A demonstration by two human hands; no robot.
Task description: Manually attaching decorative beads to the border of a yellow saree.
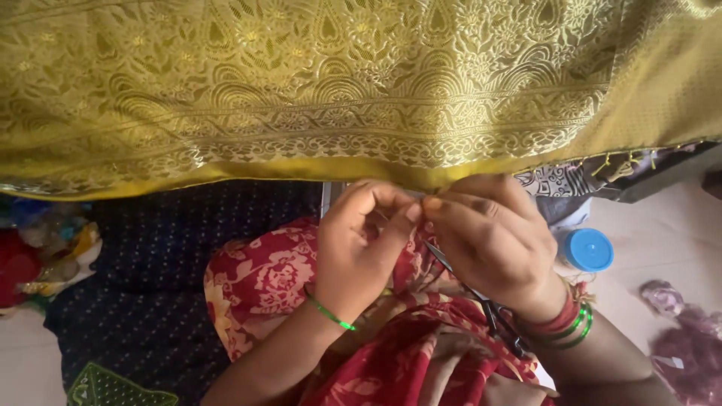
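Note:
A wide yellow-gold brocade cloth (316,83) with woven floral bands hangs across the top of the view. Its plain yellow hem (301,170) runs just above my hands. My left hand (361,244) pinches the hem edge between thumb and fingers, and a green bangle circles that wrist. My right hand (492,237) meets it at the same spot, fingertips closed on the hem. A thin dark metal tool (481,297), like small scissors or a hook, lies under my right palm and wrist. Red and green bangles sit on the right wrist.
My lap is covered by red floral cloth (263,274). Dark blue dotted fabric (150,256) lies to the left, with colourful scraps (45,256) beyond it. A blue-lidded container (587,249) stands on the pale floor at right, near purple material (688,346).

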